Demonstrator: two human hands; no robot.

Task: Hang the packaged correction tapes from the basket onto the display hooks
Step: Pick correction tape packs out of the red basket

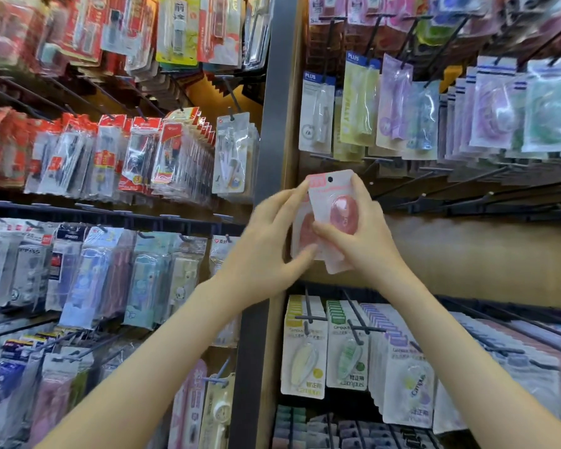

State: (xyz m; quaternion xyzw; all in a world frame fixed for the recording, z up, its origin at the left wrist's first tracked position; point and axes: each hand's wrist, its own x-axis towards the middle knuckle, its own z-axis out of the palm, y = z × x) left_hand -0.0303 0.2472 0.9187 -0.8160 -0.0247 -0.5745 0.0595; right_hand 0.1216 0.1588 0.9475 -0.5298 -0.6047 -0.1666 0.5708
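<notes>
1. Both forearms reach up from the bottom edge and meet at a small stack of pink packaged correction tapes, held just in front of the wooden upright between the two display bays.
2. The right hand (366, 241) grips the front pack (336, 205). Its thumb lies across the lower card face and its fingers curl round the far edge, so the punched hang hole (330, 179) above the grip stays uncovered, probably ready for a hook.
3. The left hand (266, 241) holds the rear pack (303, 230), which sits behind and slightly left of the front one. Its index finger reaches to the top corner and its thumb is at the lower edge, with the fingers only loosely bent; motion blur hides the rest. This looks like fanning the packs apart to free one.
4. Bare display hooks (434, 196) jut out to the right of the grip at about the same height, and are the likely target.
5. No basket is in view.
</notes>
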